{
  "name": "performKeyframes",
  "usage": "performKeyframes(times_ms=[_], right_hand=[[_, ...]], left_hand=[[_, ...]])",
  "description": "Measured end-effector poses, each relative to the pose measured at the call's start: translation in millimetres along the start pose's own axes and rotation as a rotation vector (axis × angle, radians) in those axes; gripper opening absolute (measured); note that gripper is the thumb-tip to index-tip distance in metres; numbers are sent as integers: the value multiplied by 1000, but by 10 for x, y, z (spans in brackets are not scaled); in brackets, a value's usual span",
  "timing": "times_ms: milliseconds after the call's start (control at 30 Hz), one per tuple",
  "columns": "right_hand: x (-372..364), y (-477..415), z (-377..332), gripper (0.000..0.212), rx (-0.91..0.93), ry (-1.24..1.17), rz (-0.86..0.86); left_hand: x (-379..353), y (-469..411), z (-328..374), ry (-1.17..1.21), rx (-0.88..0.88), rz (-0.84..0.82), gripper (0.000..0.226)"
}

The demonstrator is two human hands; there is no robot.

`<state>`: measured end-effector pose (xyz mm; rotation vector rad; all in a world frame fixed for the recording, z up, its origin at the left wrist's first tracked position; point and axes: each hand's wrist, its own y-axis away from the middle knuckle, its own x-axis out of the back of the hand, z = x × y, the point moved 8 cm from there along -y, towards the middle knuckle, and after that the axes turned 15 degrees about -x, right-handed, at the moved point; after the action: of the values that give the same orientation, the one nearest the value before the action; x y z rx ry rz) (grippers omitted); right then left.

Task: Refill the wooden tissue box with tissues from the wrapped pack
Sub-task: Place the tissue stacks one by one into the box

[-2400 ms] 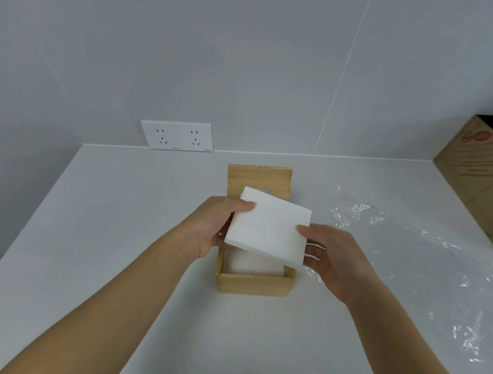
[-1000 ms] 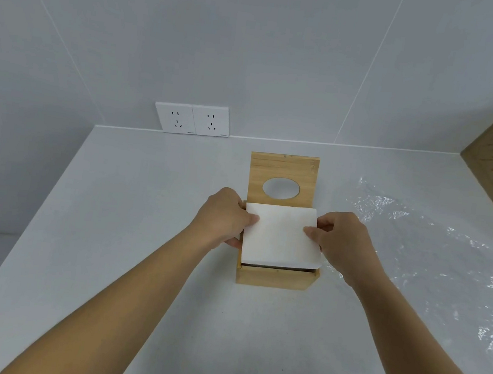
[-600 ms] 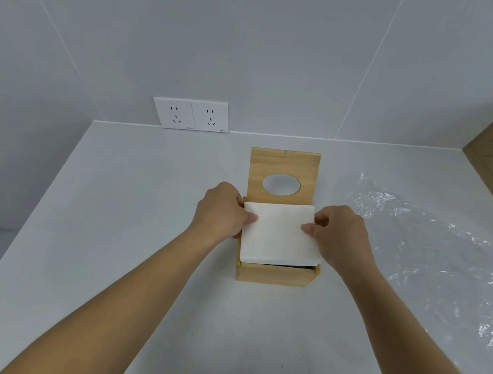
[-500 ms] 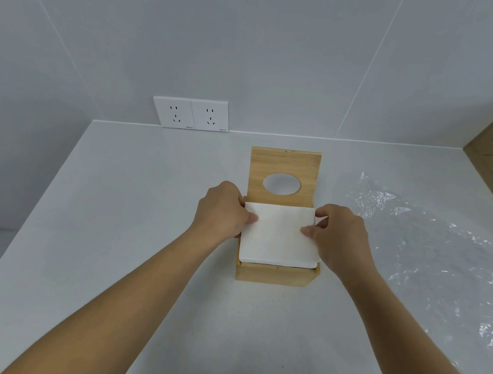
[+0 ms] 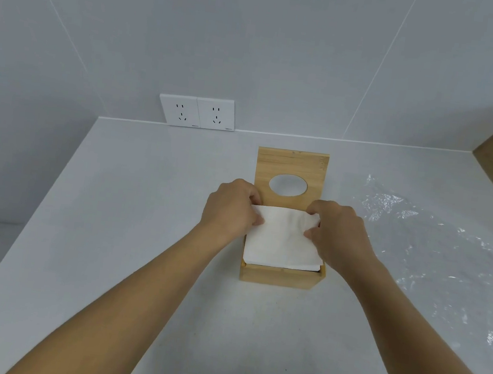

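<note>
The left hand (image 5: 230,212) and right hand (image 5: 335,234) pinched the tissues (image 5: 282,243) with curled fingers (image 5: 257,219). Seemingly proud of the box (image 5: 281,277), they could crumple or block the lid (image 5: 292,164) if pressed unevenly.

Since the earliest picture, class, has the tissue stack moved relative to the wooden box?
Yes. The tissue stack has gone down into the wooden tissue box: earlier it was held tilted above it, now it lies between the walls.

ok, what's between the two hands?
Head view: the white tissue stack, resting in the wooden box; left hand and right hand pinch its far corners.
</note>
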<state>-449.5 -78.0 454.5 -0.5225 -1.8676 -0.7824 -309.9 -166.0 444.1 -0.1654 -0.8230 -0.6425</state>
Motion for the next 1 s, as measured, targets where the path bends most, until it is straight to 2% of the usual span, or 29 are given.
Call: performKeyframes(times_ms=[200, 500, 633, 733, 1000], right_hand=[[-60, 12, -92, 28, 30, 145, -15], [-50, 48, -126, 29, 27, 183, -20], [-46, 48, -119, 13, -2, 171, -23], [-71, 34, -93, 36, -26, 159, -27], [-77, 16, -111, 39, -13, 156, -20]], left_hand=[[-39, 43, 16, -84, -31, 33, 18], [-56, -13, 69, -210, -72, -10, 17], [-68, -23, 79, -228, -74, -17, 18], [-89, -29, 103, -240, -85, -25, 19], [-81, -26, 79, -249, -89, -31, 24]])
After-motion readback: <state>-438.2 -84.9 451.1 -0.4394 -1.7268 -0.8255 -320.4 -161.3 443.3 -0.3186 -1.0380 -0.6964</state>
